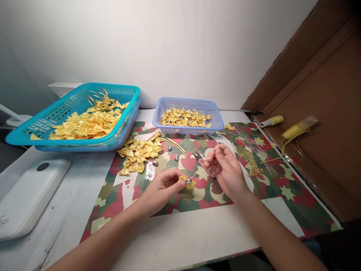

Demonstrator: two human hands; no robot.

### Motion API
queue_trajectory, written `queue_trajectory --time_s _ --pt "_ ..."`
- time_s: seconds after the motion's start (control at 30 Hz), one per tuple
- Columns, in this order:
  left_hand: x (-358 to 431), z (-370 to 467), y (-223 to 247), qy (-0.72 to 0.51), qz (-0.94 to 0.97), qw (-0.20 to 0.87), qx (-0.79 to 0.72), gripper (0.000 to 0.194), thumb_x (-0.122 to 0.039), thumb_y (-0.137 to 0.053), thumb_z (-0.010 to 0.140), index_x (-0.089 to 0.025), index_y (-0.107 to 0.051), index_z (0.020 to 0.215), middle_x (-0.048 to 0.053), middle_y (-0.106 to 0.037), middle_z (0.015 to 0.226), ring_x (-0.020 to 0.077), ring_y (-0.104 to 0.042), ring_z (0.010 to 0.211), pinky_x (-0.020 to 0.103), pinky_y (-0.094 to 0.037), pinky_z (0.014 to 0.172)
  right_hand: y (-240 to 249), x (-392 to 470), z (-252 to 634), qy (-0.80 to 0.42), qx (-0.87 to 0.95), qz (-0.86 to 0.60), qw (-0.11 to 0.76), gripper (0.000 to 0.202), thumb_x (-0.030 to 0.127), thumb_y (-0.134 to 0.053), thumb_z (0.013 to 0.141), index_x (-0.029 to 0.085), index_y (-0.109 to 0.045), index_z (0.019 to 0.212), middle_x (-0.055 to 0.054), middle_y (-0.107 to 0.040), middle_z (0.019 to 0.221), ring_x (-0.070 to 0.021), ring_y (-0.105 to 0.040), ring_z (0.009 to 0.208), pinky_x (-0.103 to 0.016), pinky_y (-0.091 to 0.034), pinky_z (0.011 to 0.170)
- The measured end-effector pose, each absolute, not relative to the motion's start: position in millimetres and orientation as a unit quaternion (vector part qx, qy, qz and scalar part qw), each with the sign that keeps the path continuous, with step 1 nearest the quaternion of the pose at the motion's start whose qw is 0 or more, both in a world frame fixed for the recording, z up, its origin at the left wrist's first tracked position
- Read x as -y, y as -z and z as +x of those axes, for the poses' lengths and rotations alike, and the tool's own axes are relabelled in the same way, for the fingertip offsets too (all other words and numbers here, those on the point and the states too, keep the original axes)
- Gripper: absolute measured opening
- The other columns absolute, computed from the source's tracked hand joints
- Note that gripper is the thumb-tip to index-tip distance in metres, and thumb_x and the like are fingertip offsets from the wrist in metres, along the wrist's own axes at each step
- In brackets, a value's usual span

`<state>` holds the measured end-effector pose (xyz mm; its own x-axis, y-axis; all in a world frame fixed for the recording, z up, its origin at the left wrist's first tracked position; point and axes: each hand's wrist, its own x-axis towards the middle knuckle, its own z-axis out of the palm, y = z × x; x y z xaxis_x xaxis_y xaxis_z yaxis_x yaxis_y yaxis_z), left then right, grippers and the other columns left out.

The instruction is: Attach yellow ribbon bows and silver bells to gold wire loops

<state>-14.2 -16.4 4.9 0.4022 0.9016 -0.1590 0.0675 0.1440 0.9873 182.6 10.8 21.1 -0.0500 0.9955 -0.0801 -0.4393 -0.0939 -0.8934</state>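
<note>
My left hand (166, 186) pinches a yellow ribbon bow (191, 186) with a silver bell (188, 181) on its face. From the bow a thin yellow thread (194, 174) runs up toward my right hand (227, 167), raised to the right with its fingertips pinched on the thread. Whether a needle is also in those fingers is too small to tell. Pink-handled scissors (208, 170) lie partly behind my right hand, blades apart. Left of them are several loose bells (176, 158), curved gold bands (173, 143) and a pile of yellow bows (139, 153).
A turquoise basket (135, 109) of bows stands back left, a lavender basket (216, 120) of bows at the back. Cut threads (251, 162) lie right, near two yellow thread spools (297, 128) by the cardboard (318, 75). A white case (31, 195) sits at left.
</note>
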Motion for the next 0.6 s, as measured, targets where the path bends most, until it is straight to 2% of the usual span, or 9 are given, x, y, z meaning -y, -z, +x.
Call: queue_trajectory --time_s 0.13,0.33,0.6 --pt "17.6 -9.6 -6.8 -0.375 0.387 0.737 -0.409 0.016 -0.032 -0.068 0.079 -0.016 -0.065 0.081 0.005 -0.067 0.092 0.0142 -0.062 0.084 0.023 -0.051 0.079 -8.6 -15.8 180.1 -0.648 0.287 -0.429 0.560 0.036 0.043 -0.079 0.069 0.021 -0.052 0.080 0.005 -0.062 0.068 -0.0087 -0.061 0.060 -0.020 -0.050 0.057" --pt "18.5 -10.2 -9.9 -0.407 0.246 0.789 -0.388 0.027 -0.026 -0.075 0.070 -0.016 -0.062 0.092 0.005 -0.070 0.079 0.0148 -0.068 0.067 0.023 -0.055 0.063 0.2 -16.2 173.6 -0.684 0.257 -0.440 0.523 0.039 0.043 -0.083 0.062 0.020 -0.055 0.075 0.004 -0.063 0.067 -0.0084 -0.061 0.059 -0.019 -0.051 0.058" --pt "22.5 -13.1 -10.2 -0.400 0.290 0.792 -0.359 0.025 -0.034 -0.078 0.073 -0.017 -0.065 0.087 0.001 -0.068 0.079 0.0150 -0.069 0.067 0.023 -0.058 0.058 1.6 -17.3 175.5 -0.670 0.270 -0.440 0.534 0.036 0.043 -0.080 0.065 0.019 -0.055 0.076 0.003 -0.064 0.067 -0.0091 -0.061 0.060 -0.022 -0.052 0.060"
